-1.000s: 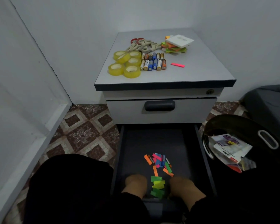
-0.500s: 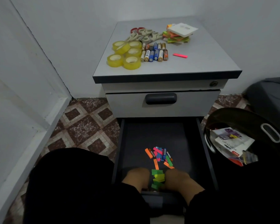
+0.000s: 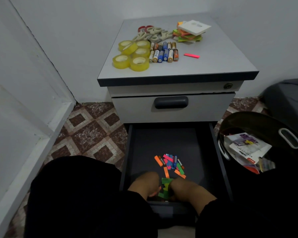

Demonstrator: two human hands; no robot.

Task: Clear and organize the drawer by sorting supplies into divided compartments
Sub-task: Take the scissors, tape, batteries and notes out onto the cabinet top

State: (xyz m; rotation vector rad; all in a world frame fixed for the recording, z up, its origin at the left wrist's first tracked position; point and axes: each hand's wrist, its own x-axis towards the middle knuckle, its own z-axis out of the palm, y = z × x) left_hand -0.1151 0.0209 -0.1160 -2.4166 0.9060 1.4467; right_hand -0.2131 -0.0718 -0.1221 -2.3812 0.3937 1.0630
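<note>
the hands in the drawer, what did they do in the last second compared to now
Both hands closed in on the green and yellow strips at the drawer's near end: a second ago they sat apart on either side, now the left hand and right hand press against the pile from both sides, gathering it. Their fingers are hidden. The scattered coloured strips farther back and the tape rolls on the cabinet top lie as before.

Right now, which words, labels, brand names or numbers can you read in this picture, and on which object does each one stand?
"STAPLER SET", upside down and only roughly legible: on the white box in the black basket.
Small red logo on that box: too small to read.
Batteries on the cabinet top: label print too blurred to read.
White pad on the sticky notes: faint mark, unreadable.
</note>
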